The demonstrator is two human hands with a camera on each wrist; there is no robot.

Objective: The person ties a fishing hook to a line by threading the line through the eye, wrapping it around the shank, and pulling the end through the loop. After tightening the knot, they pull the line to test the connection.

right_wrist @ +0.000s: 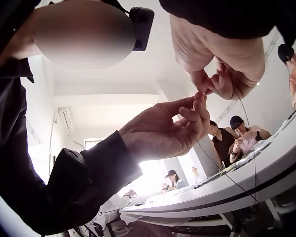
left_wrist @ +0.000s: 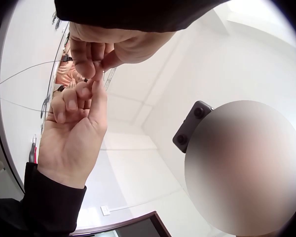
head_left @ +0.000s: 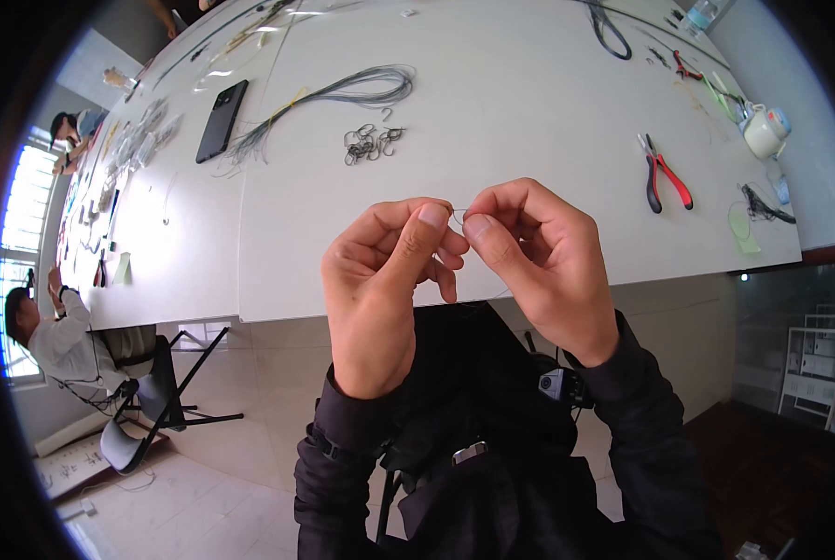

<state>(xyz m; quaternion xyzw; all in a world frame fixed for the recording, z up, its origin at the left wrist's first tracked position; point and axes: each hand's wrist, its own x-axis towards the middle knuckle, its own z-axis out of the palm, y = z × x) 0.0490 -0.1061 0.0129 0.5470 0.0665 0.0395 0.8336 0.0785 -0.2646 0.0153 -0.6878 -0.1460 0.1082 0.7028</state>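
Observation:
In the head view my left hand (head_left: 373, 289) and right hand (head_left: 546, 266) meet over the table's near edge. Thumb and fingers of each pinch a thin dark line (head_left: 457, 220), which shows as a small curve between the fingertips. From both hands the line (left_wrist: 39, 64) hangs in a long loop, seen in the left wrist view and the right wrist view. Fingers hide whatever else lies at the pinch. Beyond the hands, a small pile of metal hooks (head_left: 369, 146) lies on the white table (head_left: 520, 112).
Behind the hooks lie a bundle of grey lines (head_left: 366, 86) and a black phone (head_left: 222, 121). Red-handled pliers (head_left: 662, 177) rest at the right, near a white container (head_left: 765, 133). Another person (head_left: 54, 327) sits at the table's left side.

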